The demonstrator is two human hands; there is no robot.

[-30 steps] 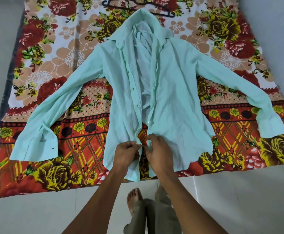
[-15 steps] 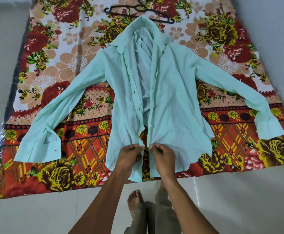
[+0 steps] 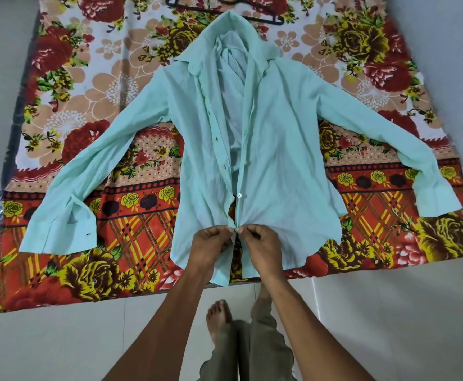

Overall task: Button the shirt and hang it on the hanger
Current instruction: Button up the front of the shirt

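Bare forearms, olive trousers, bare feet.

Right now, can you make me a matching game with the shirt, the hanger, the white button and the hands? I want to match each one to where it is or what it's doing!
Things:
1. shirt
2. hanger
3. white button
4. left hand and right hand

Places or states:
A. black, lying beyond the collar
B. pinching the front edges together near the hem
C. mint green, spread out with sleeves wide
D. on the front edge, just above the fingers

Pairs: 1-C, 2-A, 3-D, 4-B
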